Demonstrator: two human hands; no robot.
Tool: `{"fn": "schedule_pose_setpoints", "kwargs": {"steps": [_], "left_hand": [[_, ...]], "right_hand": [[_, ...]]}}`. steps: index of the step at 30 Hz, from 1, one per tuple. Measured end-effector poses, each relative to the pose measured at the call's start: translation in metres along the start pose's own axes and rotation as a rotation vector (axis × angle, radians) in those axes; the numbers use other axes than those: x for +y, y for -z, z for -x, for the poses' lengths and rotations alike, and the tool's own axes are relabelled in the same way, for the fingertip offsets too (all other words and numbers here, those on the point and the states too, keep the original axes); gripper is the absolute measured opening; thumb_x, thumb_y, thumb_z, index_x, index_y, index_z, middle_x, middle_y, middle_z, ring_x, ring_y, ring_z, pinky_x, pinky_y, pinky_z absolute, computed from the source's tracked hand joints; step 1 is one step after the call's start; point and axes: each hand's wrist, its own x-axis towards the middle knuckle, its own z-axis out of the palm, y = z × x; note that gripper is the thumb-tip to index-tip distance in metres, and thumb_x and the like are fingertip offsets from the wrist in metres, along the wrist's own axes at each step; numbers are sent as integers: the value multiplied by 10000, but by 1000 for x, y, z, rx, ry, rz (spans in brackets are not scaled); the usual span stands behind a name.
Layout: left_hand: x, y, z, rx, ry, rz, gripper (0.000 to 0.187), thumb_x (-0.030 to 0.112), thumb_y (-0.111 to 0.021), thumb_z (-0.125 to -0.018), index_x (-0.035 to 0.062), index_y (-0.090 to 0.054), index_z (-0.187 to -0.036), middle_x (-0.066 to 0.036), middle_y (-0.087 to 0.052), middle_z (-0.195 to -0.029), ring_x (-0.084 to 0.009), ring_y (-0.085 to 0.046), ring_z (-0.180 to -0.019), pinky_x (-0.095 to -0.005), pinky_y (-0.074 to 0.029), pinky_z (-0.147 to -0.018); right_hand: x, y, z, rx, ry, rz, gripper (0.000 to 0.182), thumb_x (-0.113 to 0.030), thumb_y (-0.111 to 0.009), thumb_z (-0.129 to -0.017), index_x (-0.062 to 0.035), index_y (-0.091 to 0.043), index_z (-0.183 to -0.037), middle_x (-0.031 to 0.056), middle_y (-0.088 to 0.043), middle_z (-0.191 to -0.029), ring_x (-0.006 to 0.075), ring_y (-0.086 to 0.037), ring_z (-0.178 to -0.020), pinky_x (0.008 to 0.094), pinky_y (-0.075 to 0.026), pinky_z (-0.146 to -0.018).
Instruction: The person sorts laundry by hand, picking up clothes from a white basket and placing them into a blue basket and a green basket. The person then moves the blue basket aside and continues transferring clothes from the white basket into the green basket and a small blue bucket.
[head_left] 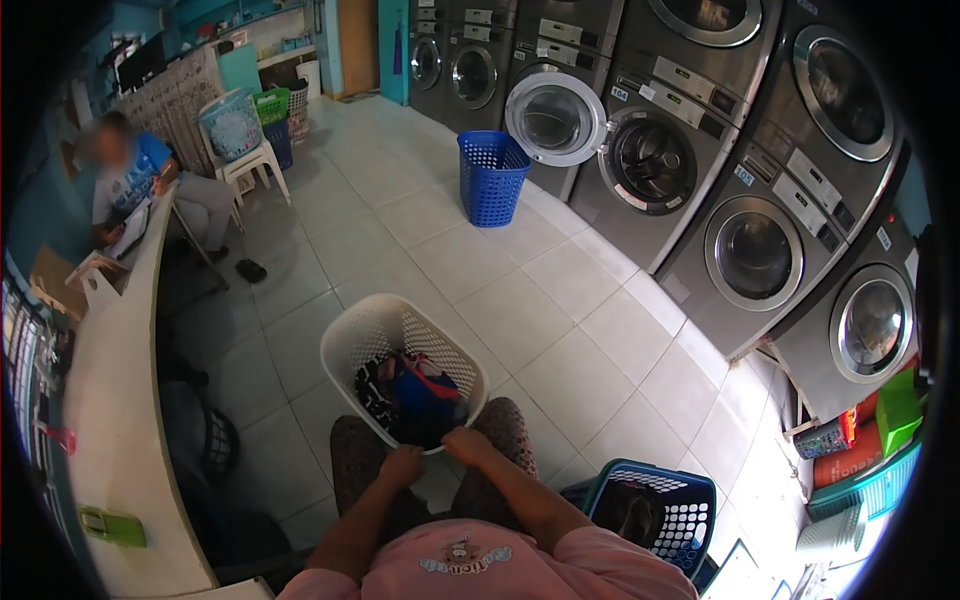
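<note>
A white laundry basket rests at my knees with dark, blue and red clothes in its bottom. My left hand is closed at the basket's near rim, just left of its middle. Close beside it, my right hand is closed on the same rim. The fingertips of both hands are partly hidden behind the rim. My patterned shorts show on either side of the basket.
Ahead stands a blue basket beside an open washer door. Stacked machines line the right. A teal basket is near my right side. At left, a person in blue sits behind a long counter.
</note>
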Motion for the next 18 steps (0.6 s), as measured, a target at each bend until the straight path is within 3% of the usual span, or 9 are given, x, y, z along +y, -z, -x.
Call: {"fn": "schedule_pose_setpoints", "kwargs": {"steps": [16,18], "left_hand": [[-1,-5,-12,-3,51,13,362,204,-544,-687,76,-509,-1024,-135,-506,-1015,-299,-449,-1004,-380,-396,-826],[-3,-8,-15,-36,57,4,337,197,-534,-691,81,-516,-1007,-127,-515,-1004,-302,-469,-971,-388,-406,-804]], "right_hand": [[4,-4,-5,36,2,-77,245,-188,-491,-754,-72,-573,-954,108,-561,-941,267,-497,-921,378,-413,-784],[4,-7,-6,67,27,-38,199,-178,-500,-735,-91,-581,-894,87,-572,-864,260,-510,-881,376,-428,-756]]}}
